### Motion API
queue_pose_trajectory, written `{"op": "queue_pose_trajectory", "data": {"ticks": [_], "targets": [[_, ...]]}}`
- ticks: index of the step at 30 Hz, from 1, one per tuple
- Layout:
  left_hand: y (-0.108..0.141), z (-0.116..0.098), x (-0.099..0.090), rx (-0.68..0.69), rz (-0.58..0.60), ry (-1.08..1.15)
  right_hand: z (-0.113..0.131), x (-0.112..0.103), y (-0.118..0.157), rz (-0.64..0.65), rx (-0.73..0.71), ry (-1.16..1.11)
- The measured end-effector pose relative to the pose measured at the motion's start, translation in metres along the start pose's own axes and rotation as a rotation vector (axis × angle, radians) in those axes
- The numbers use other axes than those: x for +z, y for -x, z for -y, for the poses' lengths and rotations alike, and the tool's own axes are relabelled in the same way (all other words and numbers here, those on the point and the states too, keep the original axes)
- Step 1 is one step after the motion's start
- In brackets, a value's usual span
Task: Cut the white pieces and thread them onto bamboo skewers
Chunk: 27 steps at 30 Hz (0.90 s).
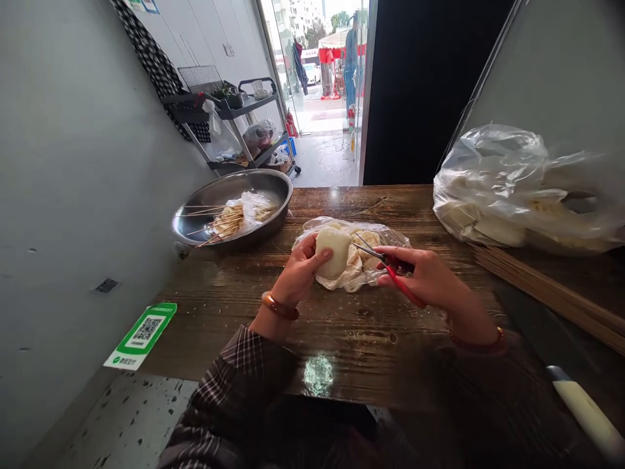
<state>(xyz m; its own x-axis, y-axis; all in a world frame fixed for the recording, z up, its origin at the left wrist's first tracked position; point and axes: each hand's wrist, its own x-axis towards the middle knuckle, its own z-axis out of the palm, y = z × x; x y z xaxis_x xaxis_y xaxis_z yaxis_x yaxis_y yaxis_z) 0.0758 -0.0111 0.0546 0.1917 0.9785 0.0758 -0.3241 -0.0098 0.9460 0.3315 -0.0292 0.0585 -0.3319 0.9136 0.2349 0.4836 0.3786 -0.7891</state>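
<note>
My left hand (303,268) grips a pale, flat, rounded slab of food (334,253) between thumb and fingers, holding it up over the table. To its right, my right hand (415,273) has its fingers in the handles of red-handled scissors (398,279). The scissor blades are apart and point at the slab's right edge; whether they touch it I cannot tell. Beneath both hands lies a clear plastic bag (390,236) with pale, crumpled food pieces (359,266) on it. The fingers behind the slab are partly hidden.
A metal basin (273,185) with skewered pieces (229,220) stands at the left of the wooden table (361,365). On the right are a bulging plastic bag (508,176), bamboo skewers (541,283) and a white-handled knife (583,407). A QR card (146,332) lies front left; a cart (234,117) stands behind.
</note>
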Motion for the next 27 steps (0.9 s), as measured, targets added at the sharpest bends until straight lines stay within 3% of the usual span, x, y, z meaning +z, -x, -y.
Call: {"op": "queue_pose_trajectory", "data": {"ticks": [13,27], "targets": [[0.003,0.011,0.003,-0.024,0.034,-0.06,0.0,0.0,-0.011,0.207,-0.001,0.1],[0.001,0.017,0.01,-0.041,0.013,-0.17,-0.006,0.009,-0.01,0.174,-0.033,0.053]]}}
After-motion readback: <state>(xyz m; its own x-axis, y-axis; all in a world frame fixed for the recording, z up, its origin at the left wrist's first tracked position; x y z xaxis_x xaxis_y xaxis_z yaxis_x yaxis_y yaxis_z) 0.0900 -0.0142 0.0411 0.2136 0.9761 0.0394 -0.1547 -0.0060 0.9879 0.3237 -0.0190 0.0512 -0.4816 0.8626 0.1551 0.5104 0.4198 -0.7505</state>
